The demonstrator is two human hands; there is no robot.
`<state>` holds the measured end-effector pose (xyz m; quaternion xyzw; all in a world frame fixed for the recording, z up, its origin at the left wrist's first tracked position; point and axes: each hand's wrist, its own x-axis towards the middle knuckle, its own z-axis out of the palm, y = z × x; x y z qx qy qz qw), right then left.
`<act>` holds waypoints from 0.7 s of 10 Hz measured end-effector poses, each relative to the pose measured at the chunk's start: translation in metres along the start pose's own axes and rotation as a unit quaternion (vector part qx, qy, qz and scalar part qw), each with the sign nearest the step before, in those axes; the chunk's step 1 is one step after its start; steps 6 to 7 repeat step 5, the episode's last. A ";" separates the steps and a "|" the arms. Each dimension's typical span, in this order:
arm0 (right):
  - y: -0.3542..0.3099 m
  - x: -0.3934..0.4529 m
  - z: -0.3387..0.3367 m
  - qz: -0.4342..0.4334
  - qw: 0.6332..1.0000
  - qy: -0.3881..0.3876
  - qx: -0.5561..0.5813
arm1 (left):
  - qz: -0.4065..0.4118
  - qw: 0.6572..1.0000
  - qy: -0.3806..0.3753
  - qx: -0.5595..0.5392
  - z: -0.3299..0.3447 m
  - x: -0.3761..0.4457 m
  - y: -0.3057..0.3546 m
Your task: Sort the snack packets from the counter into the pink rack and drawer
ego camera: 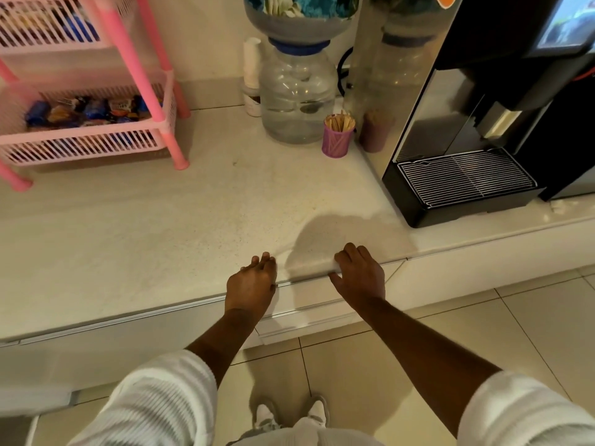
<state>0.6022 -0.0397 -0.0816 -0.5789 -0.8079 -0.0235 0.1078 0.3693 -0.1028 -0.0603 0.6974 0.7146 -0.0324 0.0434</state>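
The pink rack (146, 78) stands at the back left of the counter. Its lower basket holds several snack packets (87, 111), blue, orange and brown. More packets (74, 25) show through the upper basket's slats. My left hand (252, 284) rests on the counter's front edge, fingers together and holding nothing. Beside it, my right hand (359, 273) lies flat over the same edge, fingers curled on the rim, thumb below. Under both hands is a white drawer front (309, 312), pushed almost flush with the cabinet.
A water jug (297, 98) stands at the back centre, with a purple cup of wooden stirrers (338, 138) beside it. A black coffee machine (476, 130) with a drip tray fills the right side. Tiled floor and my shoes lie below.
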 end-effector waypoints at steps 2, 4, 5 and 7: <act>-0.018 -0.003 -0.011 0.063 0.998 -0.029 0.006 | 0.016 0.999 0.004 -0.033 0.003 0.000 -0.010; -0.025 -0.003 -0.018 0.060 0.997 -0.046 0.008 | 0.066 0.995 0.010 -0.071 0.003 -0.005 -0.025; -0.032 0.000 -0.021 0.036 0.997 -0.051 0.041 | 0.078 0.992 0.035 -0.088 0.002 -0.009 -0.036; -0.032 0.000 -0.021 0.036 0.997 -0.051 0.041 | 0.078 0.992 0.035 -0.088 0.002 -0.009 -0.036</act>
